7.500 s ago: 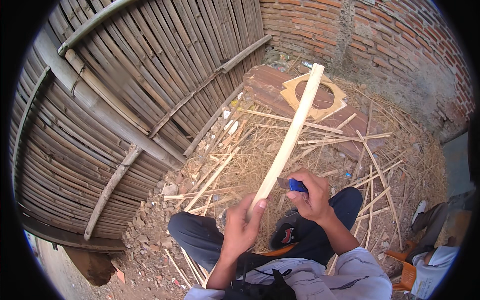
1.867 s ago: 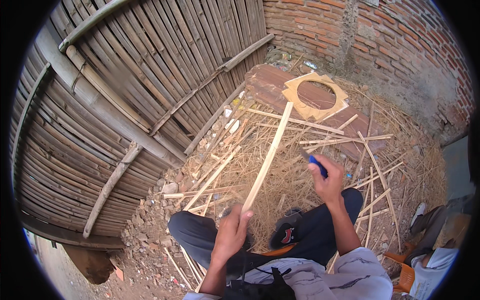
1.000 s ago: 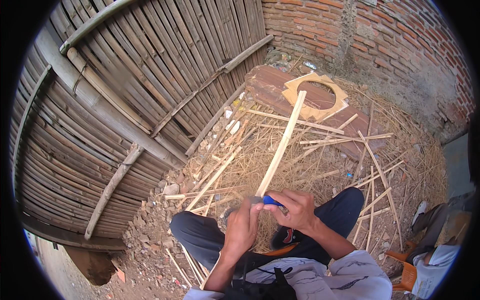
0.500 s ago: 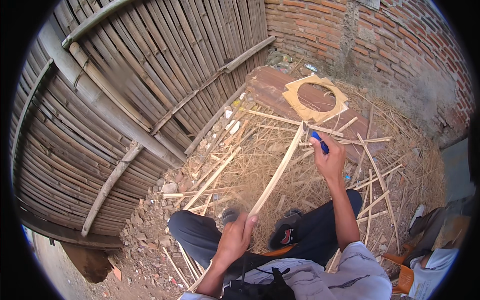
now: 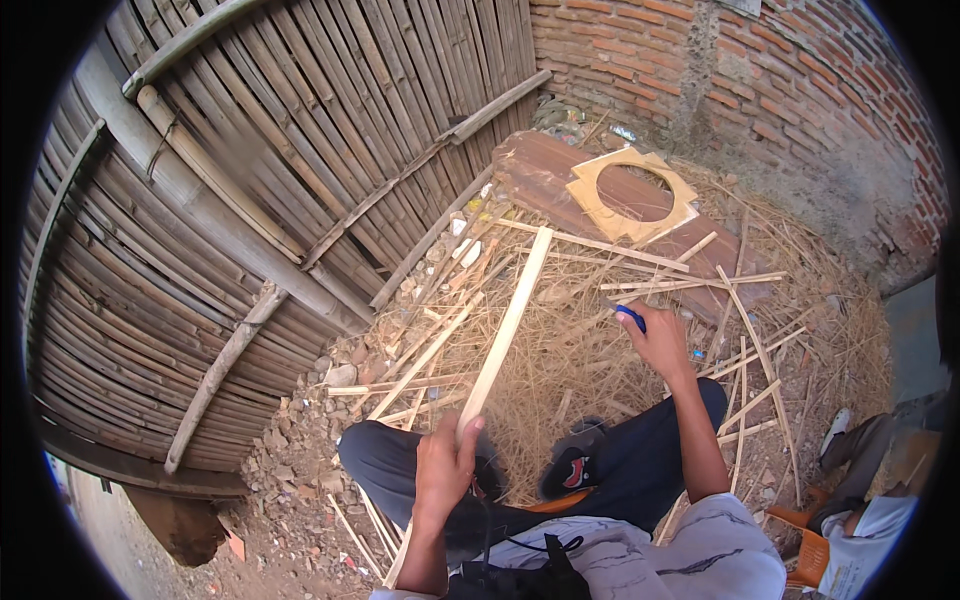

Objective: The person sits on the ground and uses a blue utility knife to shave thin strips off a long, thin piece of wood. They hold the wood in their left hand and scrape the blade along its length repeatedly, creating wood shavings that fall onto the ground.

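My left hand (image 5: pixel 446 465) is closed around a long pale bamboo strip (image 5: pixel 508 325), thumb along its face. The strip slants up and away from me, its far end above the straw; its near part passes under my left forearm. My right hand (image 5: pixel 660 340) is closed on a small blue-handled knife (image 5: pixel 631 317), held to the right of the strip and apart from it. The knife's blade is hard to make out. Straw-like shavings (image 5: pixel 580 350) cover the ground below both hands.
Loose bamboo strips (image 5: pixel 755 340) lie on both sides. A board (image 5: pixel 530 170) bears a cardboard piece with a round hole (image 5: pixel 590 205). A bamboo wall (image 5: pixel 300 130) stands left, a brick wall (image 5: pixel 780 80) behind. Another person (image 5: pixel 860 500) sits at right by an orange chair (image 5: pixel 810 555).
The strip's far end has swung left, away from the knife. My right hand has drawn back slightly toward me with the knife; my left hand has shifted left.
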Motion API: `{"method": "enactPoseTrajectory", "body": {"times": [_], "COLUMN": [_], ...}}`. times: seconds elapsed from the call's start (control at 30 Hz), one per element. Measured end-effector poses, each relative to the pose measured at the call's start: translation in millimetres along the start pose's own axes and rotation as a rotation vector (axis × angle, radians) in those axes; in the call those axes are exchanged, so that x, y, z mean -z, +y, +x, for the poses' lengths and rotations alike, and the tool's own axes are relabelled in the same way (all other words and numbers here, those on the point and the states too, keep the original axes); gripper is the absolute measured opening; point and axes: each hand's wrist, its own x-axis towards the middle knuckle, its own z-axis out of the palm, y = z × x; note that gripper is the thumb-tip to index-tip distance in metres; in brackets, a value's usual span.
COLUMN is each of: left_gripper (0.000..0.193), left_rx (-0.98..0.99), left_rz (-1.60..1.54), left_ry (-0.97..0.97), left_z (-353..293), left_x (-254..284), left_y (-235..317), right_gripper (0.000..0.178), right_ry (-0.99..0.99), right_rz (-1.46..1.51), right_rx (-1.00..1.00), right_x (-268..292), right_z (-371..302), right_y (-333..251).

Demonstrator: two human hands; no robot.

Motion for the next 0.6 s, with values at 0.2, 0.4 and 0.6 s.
{"method": "enactPoseTrajectory", "body": {"times": [0.2, 0.4, 0.6], "left_gripper": [0.03, 0.03, 0.033], "left_rx": [-0.029, -0.159, -0.159], "left_rz": [-0.019, -0.066, -0.142], "left_ry": [-0.048, -0.075, -0.095], "left_z": [7, 9, 6], "left_x": [-12, -19, -20], "left_y": [31, 47, 58], "right_gripper": [0.031, 0.028, 0.028], "right_ry": [0.265, 0.226, 0.249], "right_rz": [0.453, 0.432, 0.383], "right_rx": [0.235, 0.523, 0.608], "right_x": [-29, -36, -30], "right_z": [-57, -84, -86], "right_y": [-74, -109, -122]}}
